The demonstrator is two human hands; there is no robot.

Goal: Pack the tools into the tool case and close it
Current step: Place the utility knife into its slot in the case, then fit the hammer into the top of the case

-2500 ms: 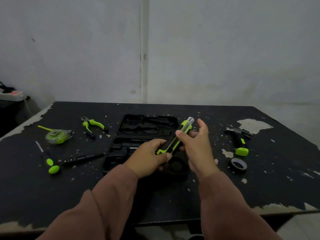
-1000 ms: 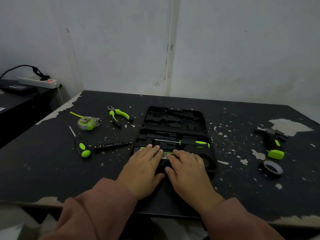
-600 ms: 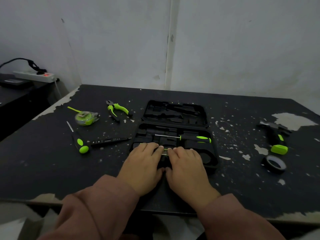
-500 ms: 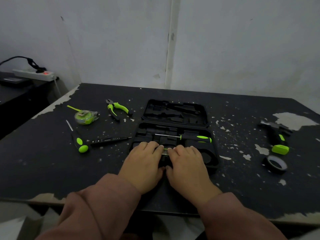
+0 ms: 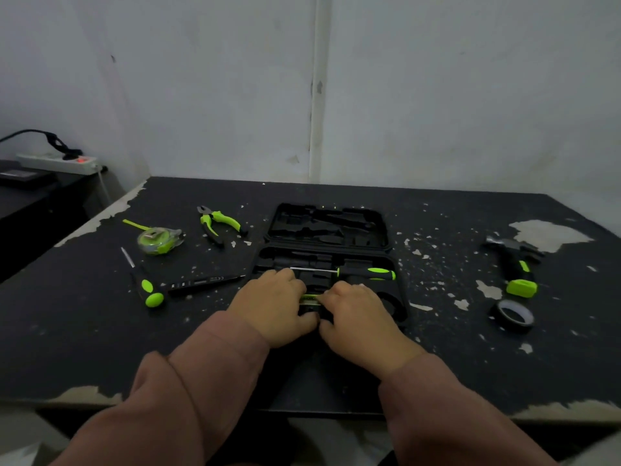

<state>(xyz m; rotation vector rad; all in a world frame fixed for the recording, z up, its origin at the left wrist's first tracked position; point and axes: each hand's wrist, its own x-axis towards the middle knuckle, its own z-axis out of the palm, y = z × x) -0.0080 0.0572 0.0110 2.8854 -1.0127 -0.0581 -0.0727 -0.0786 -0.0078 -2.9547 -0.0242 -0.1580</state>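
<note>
Two hands, my left hand (image 5: pixel 274 306) and my right hand (image 5: pixel 358 316), lie flat and press a green knife (image 5: pixel 311 298) down into the front of the open tool case (image 5: pixel 391 250), fingers together. I think the knife is hard and light. I would push on its long body, away from the blade end, so it snaps in.

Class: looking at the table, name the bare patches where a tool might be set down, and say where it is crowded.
Bare: between the tool case and hammer; the near-left corner. Crowded: around the tape measure, pliers and screwdriver.
</note>
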